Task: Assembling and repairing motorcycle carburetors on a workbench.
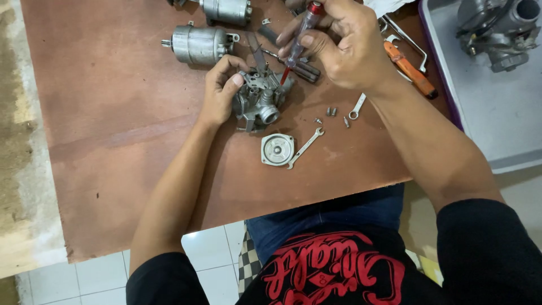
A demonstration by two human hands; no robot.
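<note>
A person in a black shirt with red lettering and blue jeans works at a brown board (130,147) that serves as a bench top, its surface scuffed and paler in streaks. At the right edge stands a grey tray (497,124) with a purple rim, carrying a grey metal engine part (497,31). White floor tiles (209,248) show beneath the board's near edge, and a rough tan strip runs along the left.

Two silver starter motors lie at the far end, the nearer motor (199,44) just beyond the left hand and a second motor (226,10) cut off by the frame. An orange-handled tool (409,68) lies to the right of the right hand.

The carburetor (261,99), dull grey cast metal with a round throat facing the camera, sits near the middle of the board's far half. The left hand (217,93) steadies it from the left, fingers curled over its top and thumb pressed to its side. The right hand (339,42) pinches a screwdriver (299,36) with a clear and red handle between thumb and fingertips, the tip angled down into the carburetor's top.

Just in front lie a round cover (277,149), a small wrench (305,148) touching it, another wrench (357,106), and scattered screws (331,112).
</note>
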